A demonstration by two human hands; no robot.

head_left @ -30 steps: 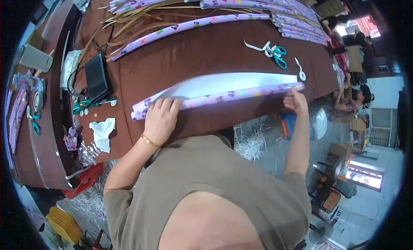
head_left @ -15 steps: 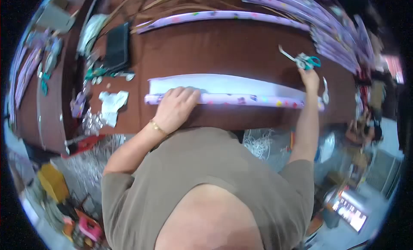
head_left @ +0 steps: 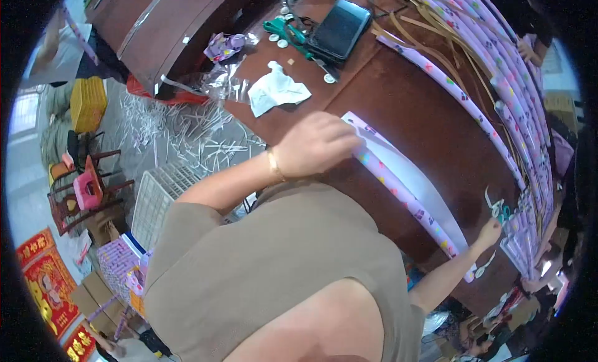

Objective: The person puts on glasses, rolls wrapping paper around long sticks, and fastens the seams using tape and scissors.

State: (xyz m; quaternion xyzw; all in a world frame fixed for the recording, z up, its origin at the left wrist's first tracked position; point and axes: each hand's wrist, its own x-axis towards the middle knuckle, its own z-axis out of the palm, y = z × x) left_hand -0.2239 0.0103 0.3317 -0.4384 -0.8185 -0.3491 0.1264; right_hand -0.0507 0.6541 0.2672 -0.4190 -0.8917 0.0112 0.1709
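A purple patterned paper roll [head_left: 408, 200] lies slantwise on the brown table, its white inner side [head_left: 414, 172] showing along the far edge. My left hand [head_left: 321, 141] closes over the roll's left end, with the fingers bent and covering that end. Farther right, beyond the roll's other end, my right hand [head_left: 489, 234] is closed at teal-handled scissors [head_left: 503, 214]. A white strip [head_left: 489, 197] sticks up by the scissors. Exactly how the fingers grip them is too small to make out. A small white piece [head_left: 481, 272] lies near the roll's right end.
Another purple roll [head_left: 455, 91] lies farther back, beside a pile of similar rolls [head_left: 523, 113] and brown strips. A black tablet-like device [head_left: 339, 29] and a crumpled white cloth [head_left: 277, 90] lie left. Shredded strips [head_left: 187, 135] cover the floor. A co-worker's hand [head_left: 529, 54] is at the pile.
The head view has turned left, so the table and roll now appear slanted. My left hand has shifted to the roll's left end. My right hand stays by the scissors.
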